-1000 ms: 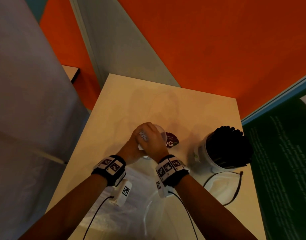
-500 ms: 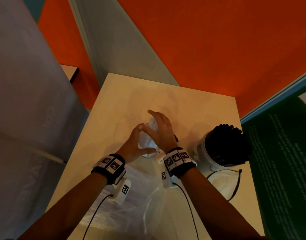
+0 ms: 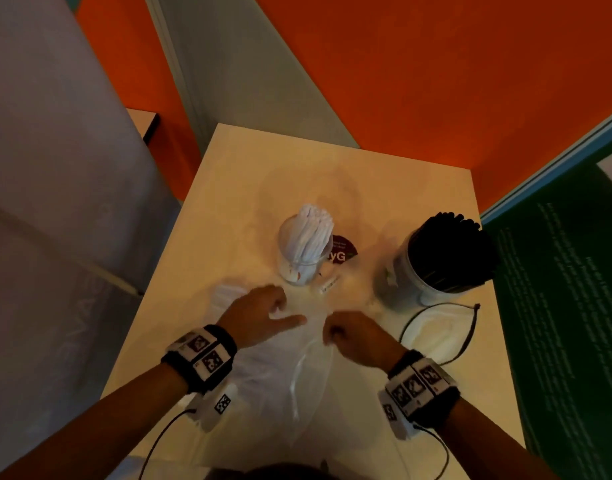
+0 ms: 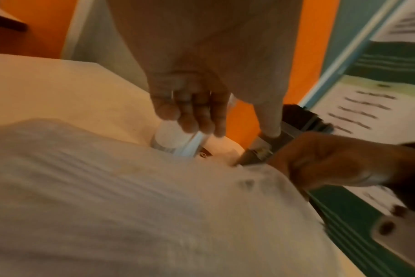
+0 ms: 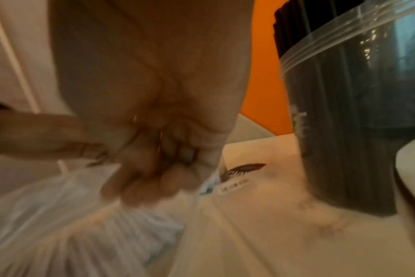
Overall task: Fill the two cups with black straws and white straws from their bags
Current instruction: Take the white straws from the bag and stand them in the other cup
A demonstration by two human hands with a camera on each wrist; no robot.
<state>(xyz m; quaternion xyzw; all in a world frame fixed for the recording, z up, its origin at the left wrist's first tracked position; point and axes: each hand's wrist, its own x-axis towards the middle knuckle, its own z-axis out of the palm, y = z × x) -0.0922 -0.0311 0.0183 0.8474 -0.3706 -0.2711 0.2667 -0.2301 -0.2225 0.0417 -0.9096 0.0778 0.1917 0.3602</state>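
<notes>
A clear cup [image 3: 303,251] packed with white straws stands upright mid-table, free of both hands. To its right stands a second cup [image 3: 439,261] full of black straws, also close in the right wrist view [image 5: 344,131]. A clear bag [image 3: 273,382] of white straws lies on the near part of the table. My left hand [image 3: 263,313] hovers over the bag's far left corner, fingers loosely bent and thumb out, holding nothing. The right hand [image 3: 349,336] is curled into a fist at the bag's mouth and seems to pinch its edge [image 5: 154,168].
An empty clear bag [image 3: 432,332] with a dark zip strip lies in front of the black-straw cup. A dark round sticker [image 3: 342,251] and a small white label [image 3: 329,284] lie beside the white-straw cup. A green poster [image 3: 557,306] borders the table's right edge.
Both hands have let go of the white-straw cup and pulled back toward me to the bag. The cup now stands alone with its straws showing.
</notes>
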